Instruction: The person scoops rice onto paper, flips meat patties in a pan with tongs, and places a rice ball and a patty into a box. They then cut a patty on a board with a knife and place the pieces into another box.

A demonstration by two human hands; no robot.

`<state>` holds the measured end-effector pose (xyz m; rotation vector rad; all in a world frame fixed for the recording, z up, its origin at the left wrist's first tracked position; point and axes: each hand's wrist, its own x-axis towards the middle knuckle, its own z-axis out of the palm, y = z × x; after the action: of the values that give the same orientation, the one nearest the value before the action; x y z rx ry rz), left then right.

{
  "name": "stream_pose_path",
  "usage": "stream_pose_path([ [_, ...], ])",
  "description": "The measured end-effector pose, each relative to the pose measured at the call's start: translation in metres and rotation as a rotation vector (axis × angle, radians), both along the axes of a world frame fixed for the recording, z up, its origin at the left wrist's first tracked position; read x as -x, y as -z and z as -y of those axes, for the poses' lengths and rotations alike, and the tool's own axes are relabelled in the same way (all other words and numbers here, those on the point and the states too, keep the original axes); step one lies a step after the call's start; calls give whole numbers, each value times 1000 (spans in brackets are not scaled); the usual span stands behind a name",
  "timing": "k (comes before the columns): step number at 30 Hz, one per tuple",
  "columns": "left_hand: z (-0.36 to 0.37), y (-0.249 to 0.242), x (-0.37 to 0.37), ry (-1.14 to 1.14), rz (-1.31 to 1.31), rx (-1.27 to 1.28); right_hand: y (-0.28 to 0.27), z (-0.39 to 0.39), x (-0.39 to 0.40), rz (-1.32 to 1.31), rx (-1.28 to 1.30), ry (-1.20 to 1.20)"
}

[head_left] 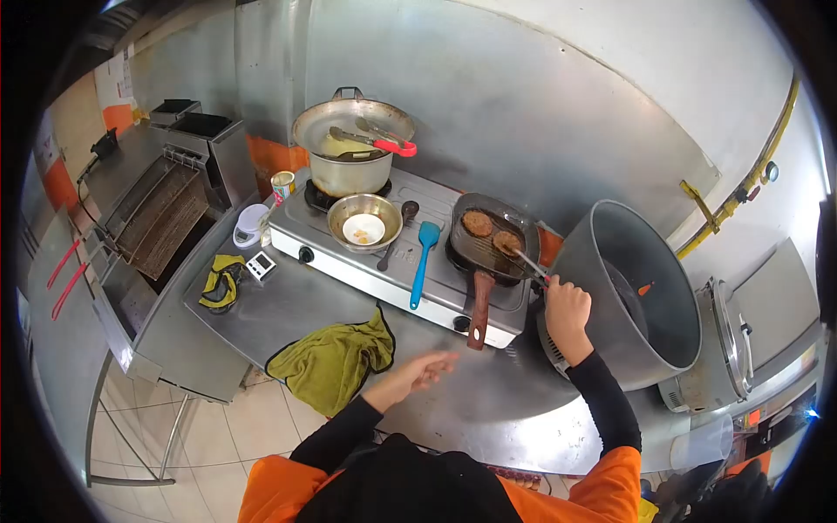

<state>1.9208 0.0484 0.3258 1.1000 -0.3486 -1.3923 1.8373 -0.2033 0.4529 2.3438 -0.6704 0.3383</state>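
My right hand [568, 315] is closed around a pair of tongs [534, 267], whose metal end reaches into a square grill pan [488, 259]. The tips touch or lie right beside one of two browned patties [506, 242]; the other patty [477, 223] lies to its left. The pan sits on the right burner of a gas stove [384, 269], its brown handle pointing towards me. My left hand [417, 376] hovers over the steel counter with fingers stretched out, holding nothing. Nearest to it is a green cloth [336, 359].
A blue silicone brush [422, 266] and a dark spoon lie on the stove, beside a metal bowl [334, 218]. Behind stands a lidded pot [350, 173] with red-handled tongs on top. A large grey pot [602, 296] stands close to my right hand. A timer [261, 265] lies left.
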Motion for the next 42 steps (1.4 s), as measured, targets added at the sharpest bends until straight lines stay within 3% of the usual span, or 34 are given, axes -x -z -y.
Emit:
stream_pose_path([
  [3,-25,5,14,-14,-18,29,-10,8,-6,70,-79,-39],
  [7,-69,28,12,415,472,81,-41,-8,5,80,-253,-43],
  [9,-108,22,16,662,1346,-278,-37,-6,7,148,-327,-41],
  [11,-147,15,25,897,1590,-585,-22,3,2,141,-331,-25],
  [13,-175,21,23,1245,1187,-627,-12,6,3,133,-341,-10],
  [15,-222,108,40,1357,516,-390,-9,8,4,172,-360,-7],
  [16,-242,164,47,1347,522,-393,-9,10,2,177,-357,-17],
  [17,-262,217,55,1212,480,-240,-6,10,5,160,-346,0],
  [18,-256,187,56,1079,436,-93,-4,10,7,144,-339,20],
  [20,-211,133,17,1242,395,-710,-3,7,11,227,-408,44],
  [21,-189,38,8,950,1039,-389,-3,6,14,301,-467,62],
  [22,-155,19,3,813,1535,-390,2,7,17,301,-469,62],
  [24,-83,4,-5,267,1238,-125,22,10,25,604,-596,-146],
  [25,-48,-13,1,155,946,-116,31,10,27,604,-598,-146],
  [27,16,-5,12,-18,244,21,45,5,31,958,-1762,-108],
  [29,61,-19,19,-187,138,50,62,-8,34,1054,-1965,-43],
  [30,79,-10,15,-185,142,55,72,-10,38,1079,-2028,-26],
  [32,108,11,2,-262,190,300,81,-22,46,1108,-2087,-3],
  [39,135,13,-29,-338,53,259,72,-56,78,1093,-2100,-50],
  [42,119,7,-1,-354,39,249,67,-67,91,1124,-2075,-68],
])
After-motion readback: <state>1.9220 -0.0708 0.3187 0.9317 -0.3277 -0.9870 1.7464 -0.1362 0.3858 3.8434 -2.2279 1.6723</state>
